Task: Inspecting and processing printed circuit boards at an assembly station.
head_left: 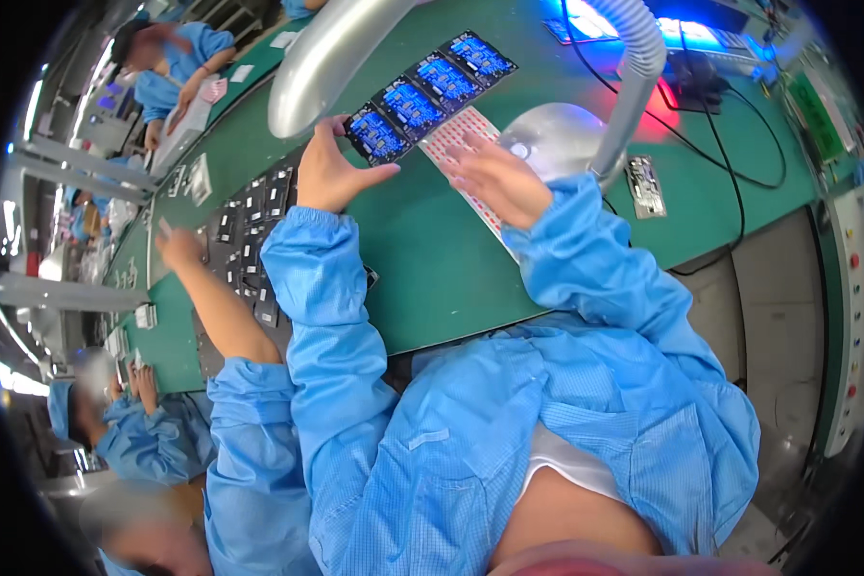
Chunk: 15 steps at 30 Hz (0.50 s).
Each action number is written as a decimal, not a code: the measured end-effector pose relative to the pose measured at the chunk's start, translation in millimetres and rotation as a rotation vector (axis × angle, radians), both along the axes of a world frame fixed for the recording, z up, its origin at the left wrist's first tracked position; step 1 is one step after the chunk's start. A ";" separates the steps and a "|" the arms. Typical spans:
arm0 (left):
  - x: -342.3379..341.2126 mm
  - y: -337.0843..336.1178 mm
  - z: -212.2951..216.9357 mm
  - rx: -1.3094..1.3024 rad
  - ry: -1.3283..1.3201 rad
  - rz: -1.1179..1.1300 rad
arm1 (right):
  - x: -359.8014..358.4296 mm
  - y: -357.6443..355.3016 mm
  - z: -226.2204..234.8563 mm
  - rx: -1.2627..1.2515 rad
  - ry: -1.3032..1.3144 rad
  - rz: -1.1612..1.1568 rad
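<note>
A strip of joined black circuit boards point(415, 105), shining blue under the light, lies slantwise on the green bench. My left hand point(329, 173) is at its near left end, thumb and fingers spread apart, with the fingertips by the board edge. Whether they touch it I cannot tell. A sheet with rows of red and white marks point(468, 123) lies just right of the boards. Over that sheet is my right hand point(502, 180), open, its fingers stretched out and nothing visibly held.
A silver lamp base point(559, 139) and its bendable neck point(634, 86) stand at the right, with black cables point(739, 182) beyond. A small packet point(646, 186) lies nearby. On my left, a co-worker's arm point(226, 307) reaches over a dark tray of small parts point(250, 230).
</note>
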<state>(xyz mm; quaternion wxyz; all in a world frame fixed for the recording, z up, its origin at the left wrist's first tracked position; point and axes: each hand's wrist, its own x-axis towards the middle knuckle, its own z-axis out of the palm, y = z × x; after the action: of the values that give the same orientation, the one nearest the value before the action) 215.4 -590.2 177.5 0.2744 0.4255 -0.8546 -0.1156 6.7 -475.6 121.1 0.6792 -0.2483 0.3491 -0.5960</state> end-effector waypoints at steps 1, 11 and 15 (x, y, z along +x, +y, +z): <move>-1.4 8.5 1.4 -0.040 0.006 -0.037 | -4.3 -11.4 -4.1 -0.137 -0.087 -0.025; 5.4 17.5 13.4 -0.220 0.097 -0.101 | -3.8 -40.2 17.3 -0.262 -0.107 -0.113; 1.3 20.7 9.4 -0.300 0.274 -0.112 | -12.2 -64.7 24.2 -0.256 -0.087 -0.124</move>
<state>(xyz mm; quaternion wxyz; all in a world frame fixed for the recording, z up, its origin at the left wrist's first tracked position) 216.7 -569.5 187.0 0.4414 0.3122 -0.8392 -0.0587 -5.5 -540.3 145.3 0.6181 -0.2848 0.2551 -0.6868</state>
